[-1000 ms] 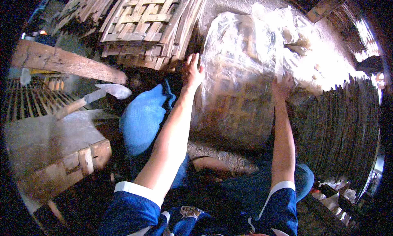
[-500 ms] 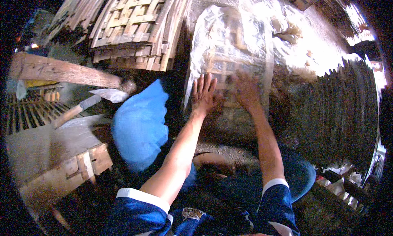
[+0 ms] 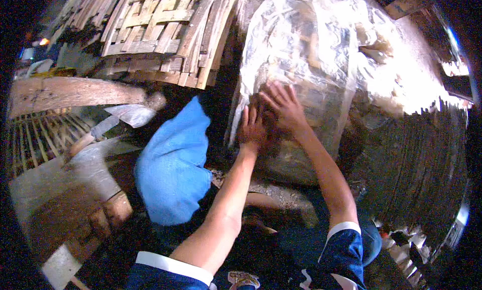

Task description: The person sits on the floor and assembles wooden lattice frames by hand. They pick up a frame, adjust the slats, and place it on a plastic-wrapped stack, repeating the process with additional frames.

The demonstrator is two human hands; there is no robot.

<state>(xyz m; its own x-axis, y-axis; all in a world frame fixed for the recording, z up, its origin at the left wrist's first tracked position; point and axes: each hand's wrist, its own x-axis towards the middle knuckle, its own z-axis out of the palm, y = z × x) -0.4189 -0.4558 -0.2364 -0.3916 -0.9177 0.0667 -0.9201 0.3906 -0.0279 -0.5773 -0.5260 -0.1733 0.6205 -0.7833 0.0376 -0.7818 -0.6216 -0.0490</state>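
Note:
A clear plastic sheet (image 3: 306, 54) lies crumpled over a woven bamboo piece on the ground ahead of me. My left hand (image 3: 252, 126) presses flat on its lower left part, fingers together and pointing up. My right hand (image 3: 284, 106) lies spread right beside it, fingers apart on the plastic, partly overlapping the left hand. Neither hand grips anything. Both forearms reach up from the lower edge, in dark blue sleeves with white cuffs.
A blue cloth (image 3: 173, 164) lies to the left of my arms. Woven bamboo mats (image 3: 160, 28) are stacked at the upper left. A wooden log (image 3: 70, 91) and a knife (image 3: 95, 131) sit at the left. Dark slatted bamboo (image 3: 416, 164) fills the right side.
Both hands have drawn closer together and lower on the plastic; a second ago they were wide apart at its left and right sides.

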